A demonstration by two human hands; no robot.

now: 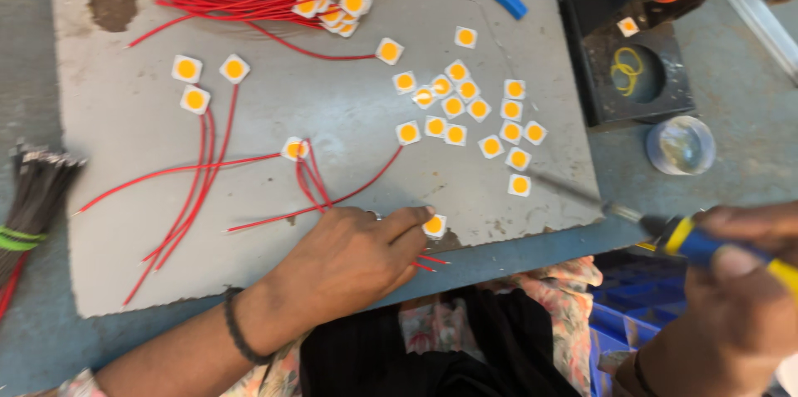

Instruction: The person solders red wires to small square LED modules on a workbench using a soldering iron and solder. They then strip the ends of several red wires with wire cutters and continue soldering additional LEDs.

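Grey board covers most of my bench, scattered with small white squares with yellow centres and loose red wires. At its front edge my left hand pins one square chip under the fingertips. It looks light and brittle, best held by its edges. My right hand is closed around a soldering iron.

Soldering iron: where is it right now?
In the head view, the soldering iron is at lower right, held in the right hand, tip pointing left toward the grey mat's edge, near the left hand.
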